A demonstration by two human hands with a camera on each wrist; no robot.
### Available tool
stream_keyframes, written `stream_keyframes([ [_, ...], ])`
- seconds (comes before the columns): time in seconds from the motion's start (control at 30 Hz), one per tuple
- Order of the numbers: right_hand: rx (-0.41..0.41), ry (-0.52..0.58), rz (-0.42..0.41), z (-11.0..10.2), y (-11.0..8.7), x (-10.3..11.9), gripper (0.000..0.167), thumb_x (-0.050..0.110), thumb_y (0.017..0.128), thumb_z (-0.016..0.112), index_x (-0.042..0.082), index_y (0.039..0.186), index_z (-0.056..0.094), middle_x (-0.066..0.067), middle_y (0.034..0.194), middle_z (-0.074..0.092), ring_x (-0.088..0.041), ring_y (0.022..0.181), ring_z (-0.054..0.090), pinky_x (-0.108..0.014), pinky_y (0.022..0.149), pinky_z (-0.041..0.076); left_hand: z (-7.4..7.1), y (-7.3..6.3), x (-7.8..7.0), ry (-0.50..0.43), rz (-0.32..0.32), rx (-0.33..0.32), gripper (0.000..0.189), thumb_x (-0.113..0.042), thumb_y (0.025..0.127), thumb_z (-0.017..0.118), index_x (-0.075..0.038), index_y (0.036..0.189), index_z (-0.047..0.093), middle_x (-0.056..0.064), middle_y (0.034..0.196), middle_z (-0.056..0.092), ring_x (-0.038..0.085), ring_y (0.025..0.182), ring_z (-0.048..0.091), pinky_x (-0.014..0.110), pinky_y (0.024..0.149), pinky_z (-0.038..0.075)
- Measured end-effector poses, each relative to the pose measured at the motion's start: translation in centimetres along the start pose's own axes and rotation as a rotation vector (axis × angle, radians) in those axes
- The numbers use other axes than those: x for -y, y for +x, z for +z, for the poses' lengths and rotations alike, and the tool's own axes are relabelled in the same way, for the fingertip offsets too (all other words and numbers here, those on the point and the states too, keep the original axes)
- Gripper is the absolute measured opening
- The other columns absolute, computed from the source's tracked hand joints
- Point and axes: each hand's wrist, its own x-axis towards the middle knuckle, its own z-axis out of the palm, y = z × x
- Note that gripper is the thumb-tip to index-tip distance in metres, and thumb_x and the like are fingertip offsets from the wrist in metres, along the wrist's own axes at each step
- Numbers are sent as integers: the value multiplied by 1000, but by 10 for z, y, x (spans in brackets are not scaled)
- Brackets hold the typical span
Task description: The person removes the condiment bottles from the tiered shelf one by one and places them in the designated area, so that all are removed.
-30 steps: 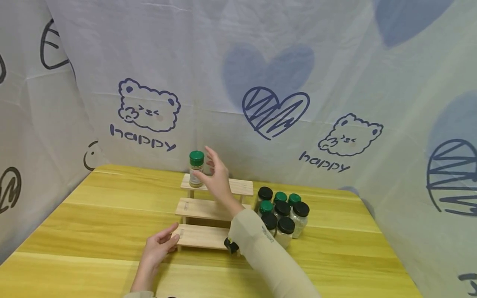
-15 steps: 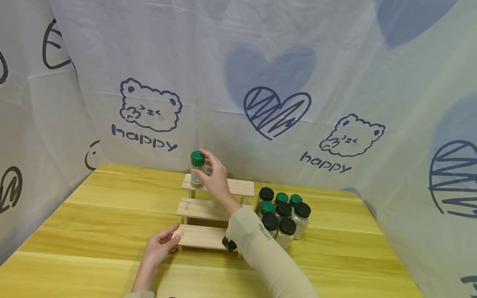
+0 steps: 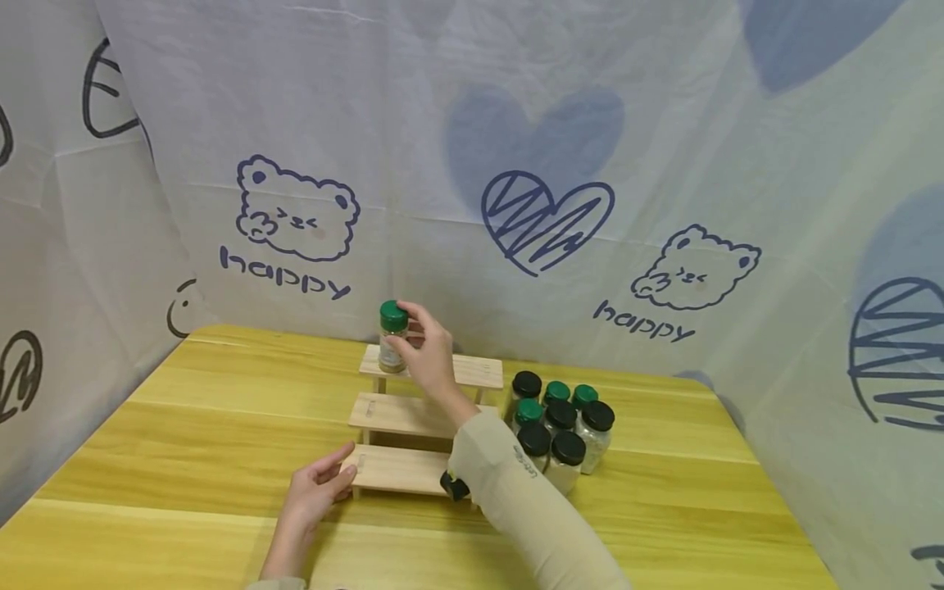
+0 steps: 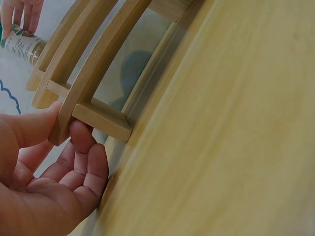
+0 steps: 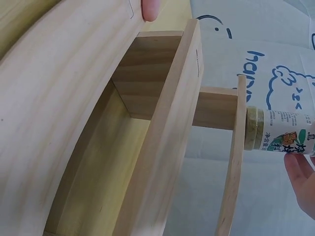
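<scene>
A three-tier wooden shelf rack [image 3: 401, 414] stands on the table. On the left part of its top tier, a spice jar [image 3: 393, 338] with a green cap stands upright; a printed label [image 5: 288, 132] shows in the right wrist view. My right hand [image 3: 431, 352] holds this jar, thumb on the near side and fingers at the cap and far side. With thumb and index finger, my left hand [image 3: 313, 490] pinches the left end of the lowest tier, as the left wrist view shows close up [image 4: 59, 172]. The right forearm hides the rack's lower right part.
Right of the rack several jars stand close together, some with black caps [image 3: 568, 448], some with green caps [image 3: 585, 396]. A printed cloth [image 3: 413, 147] hangs behind the wooden table [image 3: 686, 508].
My right hand's fingers have closed in from beside the green-capped jar to hold it. The jar has shifted very slightly right on the top tier. My left hand keeps its place.
</scene>
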Motion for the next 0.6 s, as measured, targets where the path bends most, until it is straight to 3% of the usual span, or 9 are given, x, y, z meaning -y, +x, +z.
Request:
stream_keyframes([
  [0.2, -34, 9, -20, -10, -5, 17, 39, -10, 76, 64, -13, 113, 51, -26, 103, 57, -37, 85, 58, -38, 70, 51, 0, 0, -1, 2, 3, 2, 41, -4, 87, 57, 1, 126, 46, 26, 128, 41, 10, 87, 52, 23, 69, 49],
  [0.37, -59, 27, -28, -15, -7, 3, 40, -7, 75, 66, -10, 113, 53, -23, 103, 58, -35, 83, 59, -38, 69, 51, 0, 0, -2, 4, 5, -1, 41, -4, 87, 57, 1, 126, 46, 27, 128, 41, 10, 86, 53, 23, 69, 49],
  [0.6, -97, -3, 36, -26, -15, -11, 42, 2, 75, 70, 1, 115, 56, -13, 104, 61, -23, 84, 59, -30, 70, 51, 0, 0, -2, 3, -19, -1, 41, -3, 87, 57, 0, 126, 46, 27, 129, 40, 17, 96, 49, 23, 70, 49],
])
